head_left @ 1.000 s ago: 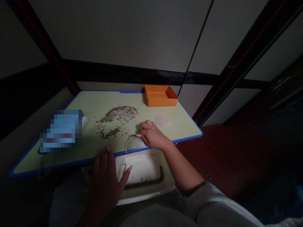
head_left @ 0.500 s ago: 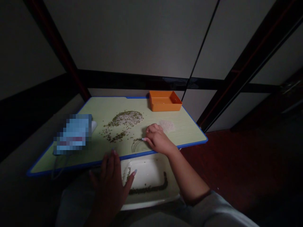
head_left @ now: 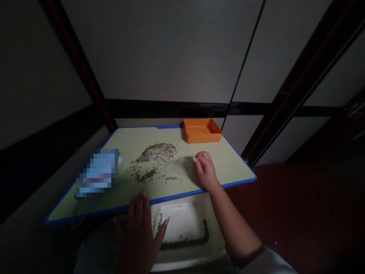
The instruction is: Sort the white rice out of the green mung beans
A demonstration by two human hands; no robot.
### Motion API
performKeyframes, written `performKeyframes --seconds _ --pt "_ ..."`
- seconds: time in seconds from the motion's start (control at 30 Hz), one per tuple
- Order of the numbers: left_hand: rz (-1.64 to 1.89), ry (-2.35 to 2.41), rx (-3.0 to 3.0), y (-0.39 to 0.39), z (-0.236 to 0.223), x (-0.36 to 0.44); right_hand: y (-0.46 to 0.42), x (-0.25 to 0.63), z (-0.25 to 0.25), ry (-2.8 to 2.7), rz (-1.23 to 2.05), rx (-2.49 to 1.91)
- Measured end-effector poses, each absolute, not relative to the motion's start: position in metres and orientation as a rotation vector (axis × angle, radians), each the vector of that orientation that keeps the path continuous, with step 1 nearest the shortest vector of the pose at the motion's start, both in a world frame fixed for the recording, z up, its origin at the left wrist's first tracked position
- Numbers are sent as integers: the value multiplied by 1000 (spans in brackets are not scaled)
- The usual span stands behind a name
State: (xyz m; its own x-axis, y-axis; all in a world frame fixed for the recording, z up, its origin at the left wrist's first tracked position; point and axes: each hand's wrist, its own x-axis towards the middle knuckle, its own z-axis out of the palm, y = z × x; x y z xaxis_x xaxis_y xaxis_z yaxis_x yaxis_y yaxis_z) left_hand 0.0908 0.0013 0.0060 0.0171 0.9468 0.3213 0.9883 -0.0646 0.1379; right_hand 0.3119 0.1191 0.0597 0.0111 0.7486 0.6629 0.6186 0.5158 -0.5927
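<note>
Hands, left [head_left: 139, 234] and right [head_left: 205, 171], near one white tray [head_left: 179, 220], one orange tray [head_left: 202, 131]

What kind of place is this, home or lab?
Probably a room in a home, perhaps a bedroom: there are what look like dark-framed sliding wardrobe doors, a dark reddish floor, and a low blue-edged board with small green beans spread on it.

Dim light, deep shadows, dark corners, stretched wide-angle edges

Right hand [head_left: 205, 170] now farther right
</note>
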Motion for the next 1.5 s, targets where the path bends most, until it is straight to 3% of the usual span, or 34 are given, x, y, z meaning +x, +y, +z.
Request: performKeyframes --seconds 0.13,0.3,0.53,0.83,1.5 --pt "-492 -2078 -2150 1 9 92 125 316 55 -1455 174 -1302" --pt "-499 -2100 -2156 1 12 93 124 307 55 -1667 86 -1509" --pt "-519 -2072 -2152 1 10 92 122 299 57 -1895 130 -1384" --pt "-525 -2064 -2159 1 9 91 122 299 58 -1949 98 -1567" --pt "-563 -2041 -2146 0 7 91 121 299 60 -2153 261 -1304"
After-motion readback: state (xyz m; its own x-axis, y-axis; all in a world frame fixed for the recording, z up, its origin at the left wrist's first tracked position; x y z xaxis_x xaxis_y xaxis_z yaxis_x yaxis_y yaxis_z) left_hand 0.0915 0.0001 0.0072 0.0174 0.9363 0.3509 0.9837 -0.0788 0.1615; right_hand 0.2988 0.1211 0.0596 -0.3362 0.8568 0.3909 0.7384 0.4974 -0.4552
